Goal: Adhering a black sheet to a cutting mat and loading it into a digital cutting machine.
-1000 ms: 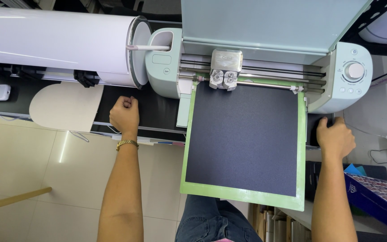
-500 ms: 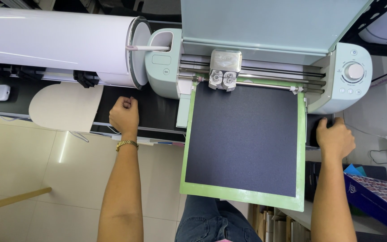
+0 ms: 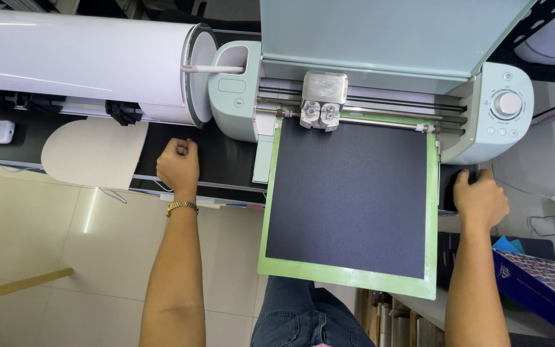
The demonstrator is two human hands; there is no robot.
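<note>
- The cutter (image 3: 380, 83) sat on the dark table (image 3: 220, 160), lid up, filling the top of my view, with a big white roll (image 3: 78, 58) to its left.
- The green mat (image 3: 348, 193) with its dark sheet (image 3: 348, 193) stuck out of the cutter's mouth towards me, its far edge under the rollers; I judged it loaded, with the cut not visibly made, since the sheet showed no lines.
- The carriage (image 3: 321, 103) stood at the left end of its rail, over the mat's far edge.
- My left hand (image 3: 178, 166) was clenched in a loose fist, resting on the table left of the mat, grasping nothing.
- My right hand (image 3: 480, 198) rested curled over a dark thing at the table's edge, right of the mat; I couldn't tell if it gripped it.
</note>
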